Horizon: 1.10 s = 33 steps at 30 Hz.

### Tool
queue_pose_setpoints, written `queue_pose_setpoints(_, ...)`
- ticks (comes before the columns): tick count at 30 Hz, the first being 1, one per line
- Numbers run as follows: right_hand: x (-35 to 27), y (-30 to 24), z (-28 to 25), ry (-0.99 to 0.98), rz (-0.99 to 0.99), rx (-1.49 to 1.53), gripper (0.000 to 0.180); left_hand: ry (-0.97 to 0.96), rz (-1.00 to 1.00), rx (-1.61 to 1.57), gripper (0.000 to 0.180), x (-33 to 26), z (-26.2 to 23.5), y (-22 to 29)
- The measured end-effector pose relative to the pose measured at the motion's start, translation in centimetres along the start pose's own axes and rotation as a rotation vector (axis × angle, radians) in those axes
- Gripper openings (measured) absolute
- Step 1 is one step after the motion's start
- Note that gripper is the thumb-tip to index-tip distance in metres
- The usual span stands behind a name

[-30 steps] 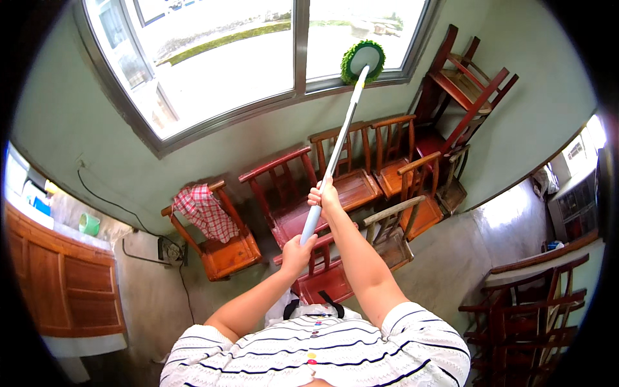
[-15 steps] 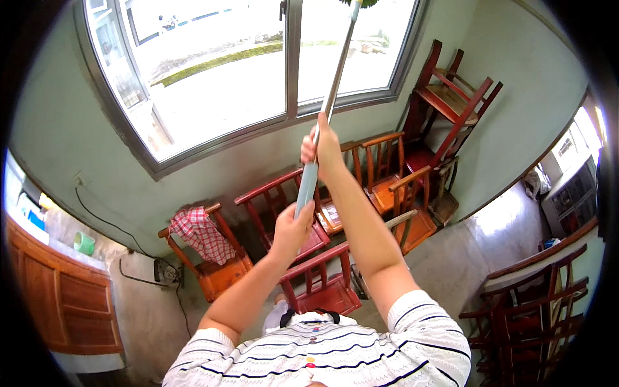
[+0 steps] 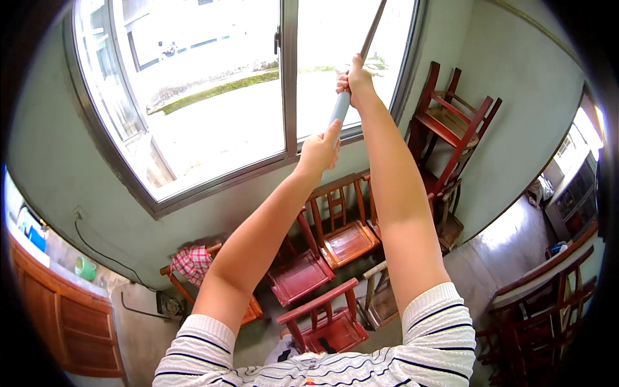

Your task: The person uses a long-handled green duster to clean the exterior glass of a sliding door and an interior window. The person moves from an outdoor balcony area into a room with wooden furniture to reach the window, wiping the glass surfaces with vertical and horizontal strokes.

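Both arms reach up and forward, holding a long-handled brush by its light blue grip (image 3: 340,109). My left hand (image 3: 318,153) is closed round the grip's lower end. Higher up, my right hand (image 3: 356,82) wraps the place where the grip meets the thin metal pole (image 3: 373,31). The pole slants up to the right across the window (image 3: 291,77) and leaves the picture at the top, so the brush head is out of view.
Wooden chairs stand below the window, including a red one (image 3: 330,334) close to me and an orange one (image 3: 348,244). A red checked cloth (image 3: 191,264) hangs on another. Chairs are stacked (image 3: 451,126) in the corner. A cable (image 3: 106,253) runs down the left wall.
Both hands have risen and moved right with the brush. Its green bristly head, seen at the top before, has gone out of the picture. My arms are stretched further.
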State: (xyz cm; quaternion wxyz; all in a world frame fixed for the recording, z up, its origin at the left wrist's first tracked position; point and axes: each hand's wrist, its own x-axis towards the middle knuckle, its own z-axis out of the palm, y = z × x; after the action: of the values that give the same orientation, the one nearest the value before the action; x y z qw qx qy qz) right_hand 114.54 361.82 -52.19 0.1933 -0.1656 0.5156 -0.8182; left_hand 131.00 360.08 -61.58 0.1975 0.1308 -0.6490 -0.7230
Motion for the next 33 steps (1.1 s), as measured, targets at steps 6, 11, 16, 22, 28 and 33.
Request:
queue_pose_setpoints(6,0.5,7.0,-3.5,0.035,0.128,0.134,0.05,0.014,-0.062,0.048,0.05,0.3,-1.2,-6.1)
queue_pose_setpoints(11,-1.0,12.9,-6.4,0.093,0.238,0.266,0.053,0.031,-0.129,0.086,0.048,-1.4,-2.3,-11.3)
queue_pose_setpoints(16,-4.5,19.4,-9.2,0.112,0.326,0.286,0.056,0.087,-0.195,0.126,0.047,-5.5,-3.0,-16.1)
queue_pose_setpoints(22,-10.7,27.4,-10.6,0.14,0.441,0.332,0.058,0.124,-0.258,0.194,0.044,-12.0,-5.4,-22.4)
queue_pose_setpoints(28,-19.7,34.5,-10.5,0.167,0.581,0.409,0.057,0.227,-0.317,0.397,0.048,-22.0,-7.7,-25.5)
queue_pose_setpoints(33,-28.1,35.2,-7.8,0.115,0.661,0.351,0.056,0.311,-0.391,0.227,0.045,-31.0,-8.8,-26.8)
